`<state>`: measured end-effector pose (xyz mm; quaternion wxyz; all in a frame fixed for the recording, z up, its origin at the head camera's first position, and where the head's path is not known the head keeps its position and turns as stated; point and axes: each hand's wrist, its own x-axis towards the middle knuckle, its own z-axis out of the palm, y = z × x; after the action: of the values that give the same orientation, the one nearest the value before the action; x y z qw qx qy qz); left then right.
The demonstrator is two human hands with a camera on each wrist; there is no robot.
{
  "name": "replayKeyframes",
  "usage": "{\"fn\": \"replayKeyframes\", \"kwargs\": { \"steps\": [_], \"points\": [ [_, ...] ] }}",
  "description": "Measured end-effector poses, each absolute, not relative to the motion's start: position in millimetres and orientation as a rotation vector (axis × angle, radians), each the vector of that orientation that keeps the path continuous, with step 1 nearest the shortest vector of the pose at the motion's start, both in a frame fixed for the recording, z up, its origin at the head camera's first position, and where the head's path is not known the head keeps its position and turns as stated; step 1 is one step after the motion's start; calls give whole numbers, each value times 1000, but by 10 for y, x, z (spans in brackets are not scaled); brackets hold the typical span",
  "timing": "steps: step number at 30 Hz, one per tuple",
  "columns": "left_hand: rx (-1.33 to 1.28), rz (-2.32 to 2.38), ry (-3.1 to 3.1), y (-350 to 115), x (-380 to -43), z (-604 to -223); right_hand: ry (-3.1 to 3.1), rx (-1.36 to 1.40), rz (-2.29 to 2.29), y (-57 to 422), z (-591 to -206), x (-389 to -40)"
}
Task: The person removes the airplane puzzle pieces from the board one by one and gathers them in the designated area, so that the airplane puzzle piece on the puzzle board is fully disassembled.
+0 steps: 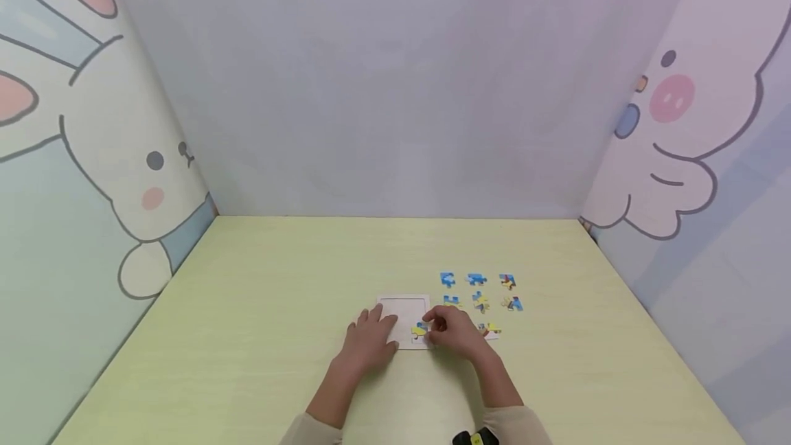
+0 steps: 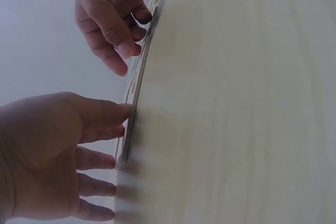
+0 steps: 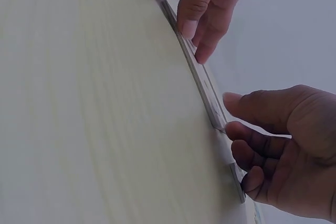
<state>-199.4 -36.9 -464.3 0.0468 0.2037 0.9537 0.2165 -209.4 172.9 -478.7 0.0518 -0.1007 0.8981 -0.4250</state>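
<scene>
A white square puzzle tray [image 1: 403, 306] with a thin printed border lies flat on the table. In the head view, yellow and blue jigsaw pieces [image 1: 419, 331] show in its lower right part. My left hand [image 1: 369, 340] rests across the tray's left side with fingers spread; the left wrist view shows its thumb [image 2: 118, 113] touching the tray edge. At the right edge, my right hand [image 1: 456, 332] hovers with loosely bent fingers. A gap separates its thumb [image 3: 239, 103] and index finger in the right wrist view, with nothing seen between them. The hand hides part of the tray.
Several loose jigsaw pieces [image 1: 476, 279] lie in rows right of the tray. Nearer ones, such as a yellow and white piece [image 1: 492, 329], are partly behind the right hand. The pale wooden table [image 1: 247, 307] ends at a plain back wall [image 1: 395, 122] and patterned side walls.
</scene>
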Motion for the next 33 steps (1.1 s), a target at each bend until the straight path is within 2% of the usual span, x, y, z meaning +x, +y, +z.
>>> {"fn": "replayKeyframes", "kwargs": {
  "steps": [7, 20, 33],
  "points": [
    [614, 607, 2935, -372, -2015, -4628, 2826, -407, -1141, 1706, -4793, -2135],
    [581, 612, 2891, -354, -1995, -4639, 2782, -334, -1078, 1652, -4686, -2106],
    [598, 598, 2904, -363, -1997, -4668, 2828, -406, -1117, 1656, -4698, -2127]
  ]
}}
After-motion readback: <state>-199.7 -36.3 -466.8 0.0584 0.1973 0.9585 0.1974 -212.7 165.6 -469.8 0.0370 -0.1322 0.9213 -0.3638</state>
